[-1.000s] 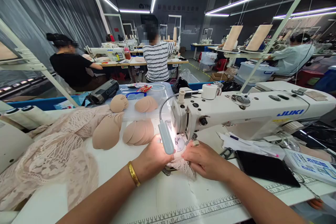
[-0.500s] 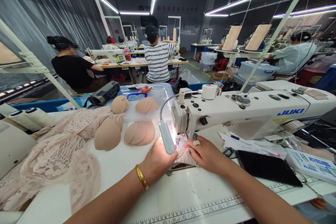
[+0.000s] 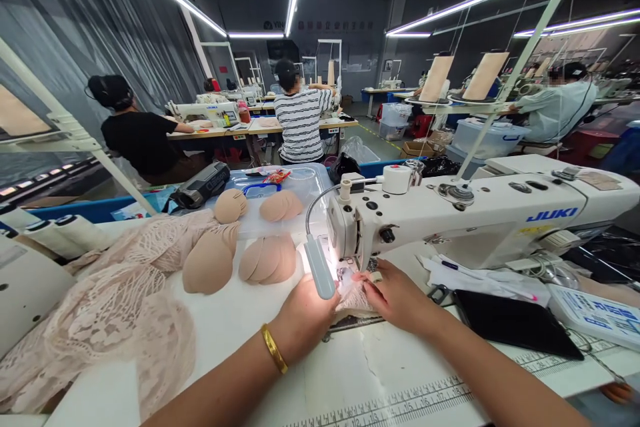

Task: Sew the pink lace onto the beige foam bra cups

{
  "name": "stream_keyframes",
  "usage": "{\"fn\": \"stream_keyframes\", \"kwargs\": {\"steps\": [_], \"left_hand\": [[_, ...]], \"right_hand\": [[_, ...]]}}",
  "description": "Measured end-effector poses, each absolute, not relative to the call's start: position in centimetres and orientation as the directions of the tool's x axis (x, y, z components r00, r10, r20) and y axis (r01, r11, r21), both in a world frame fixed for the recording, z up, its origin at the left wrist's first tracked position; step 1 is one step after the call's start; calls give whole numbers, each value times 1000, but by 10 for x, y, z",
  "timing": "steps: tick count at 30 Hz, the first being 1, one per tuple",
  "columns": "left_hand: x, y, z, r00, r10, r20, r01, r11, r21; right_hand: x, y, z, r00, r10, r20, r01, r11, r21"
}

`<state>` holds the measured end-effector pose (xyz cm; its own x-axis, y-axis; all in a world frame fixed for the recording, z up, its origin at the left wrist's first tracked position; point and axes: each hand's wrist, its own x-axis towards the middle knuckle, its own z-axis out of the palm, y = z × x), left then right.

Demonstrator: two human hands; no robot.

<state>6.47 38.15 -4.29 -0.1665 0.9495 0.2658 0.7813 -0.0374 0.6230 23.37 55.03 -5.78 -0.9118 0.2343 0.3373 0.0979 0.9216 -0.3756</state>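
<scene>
A white sewing machine (image 3: 480, 217) stands on the white table (image 3: 240, 320). Under its needle lies a small piece of beige lace (image 3: 356, 299). My left hand (image 3: 305, 317), with a gold bangle on the wrist, presses closed fingers on the lace's left side, partly behind the machine's lit lamp (image 3: 319, 267). My right hand (image 3: 395, 297) pinches the lace from the right, close to the needle. To the left lie beige foam cups (image 3: 267, 260) and a heap of lace fabric (image 3: 115, 293).
A black tablet (image 3: 515, 330) and papers lie right of my hands, under the machine arm. A clear plastic box (image 3: 295, 180) and thread cones (image 3: 75, 230) stand behind. Other people sit at sewing tables further back. A printed ruler (image 3: 400, 403) runs along the table's front edge.
Both hands slid the lace piece forward, closer under the needle. The view shifted slightly.
</scene>
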Motion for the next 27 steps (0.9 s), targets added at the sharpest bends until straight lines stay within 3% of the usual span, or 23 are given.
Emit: {"fn": "stream_keyframes", "kwargs": {"steps": [3,5,7,11,14,17,21,23,27], "left_hand": [[59,375,-34,29,933,359,918,-167,360],[57,373,-29,85,938,336,962,-165,217],[57,372,-24,56,961,272,968,-120,222],[60,372,-6,120,963,241,869,-219,444],[59,367,3,194,975,105,824,-220,522],[56,363,1,158,987,-17,912,-139,386],[56,362,-10,119,992,33,978,-123,167],[57,363,-14,188,980,73,970,-197,145],[56,364,-15,334,936,111,912,-350,211]], "right_hand": [[236,549,-61,-888,186,420,41,942,-332],[238,546,-62,-860,142,490,-2,960,-282],[241,539,-61,-840,68,538,-72,970,-234],[243,524,-53,-865,-97,493,-214,959,-186],[237,522,-59,-897,-75,435,-164,972,-170],[229,530,-74,-913,0,407,-55,991,-123],[225,542,-84,-896,68,438,48,997,-57],[225,546,-81,-893,82,442,55,996,-74],[230,549,-74,-914,108,392,61,990,-131]]}}
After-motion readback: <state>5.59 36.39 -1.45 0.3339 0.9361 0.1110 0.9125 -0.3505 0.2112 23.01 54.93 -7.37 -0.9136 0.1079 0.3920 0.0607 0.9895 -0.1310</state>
